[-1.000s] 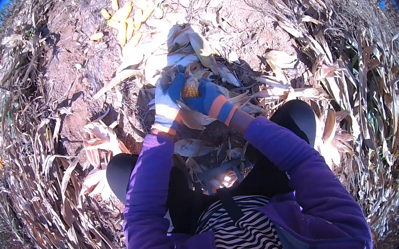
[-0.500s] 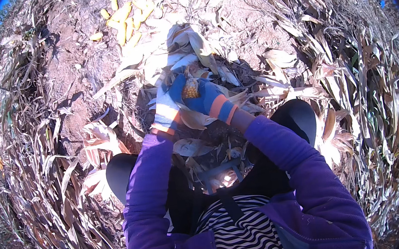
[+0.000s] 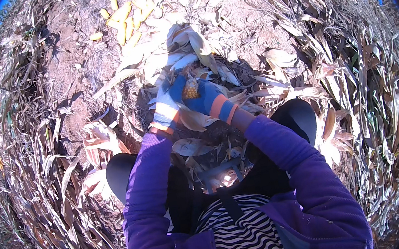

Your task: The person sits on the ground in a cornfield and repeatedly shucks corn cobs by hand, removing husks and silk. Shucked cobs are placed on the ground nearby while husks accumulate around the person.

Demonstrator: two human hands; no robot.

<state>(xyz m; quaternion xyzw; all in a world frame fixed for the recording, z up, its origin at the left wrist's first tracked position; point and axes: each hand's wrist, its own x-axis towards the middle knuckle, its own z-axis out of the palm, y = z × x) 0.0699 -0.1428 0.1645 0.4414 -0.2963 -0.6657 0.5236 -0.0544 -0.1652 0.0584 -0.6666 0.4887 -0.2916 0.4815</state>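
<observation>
Between my two gloved hands sits an ear of corn [image 3: 190,90], its yellow kernels bare on the visible part and a pale husk leaf [image 3: 192,119] hanging below it. My left hand [image 3: 170,96], in a blue and white glove with an orange cuff band, is closed against the ear's left side. From the right, my right hand [image 3: 206,98], in a matching glove, wraps round the ear. The fingertips of both hands are partly hidden. Dry husks [image 3: 191,46] lie heaped just beyond the hands.
Several husked yellow ears [image 3: 126,20] lie piled on the soil at the far left. Dry stalks run along the left [image 3: 39,159] and the right [image 3: 369,84]. Loose husks [image 3: 101,139] lie beside my left knee, and more husks [image 3: 334,143] beside my right.
Almost nothing differs. Both hands stay round the ear of corn, with only a very slight shift of the hands and forearms.
</observation>
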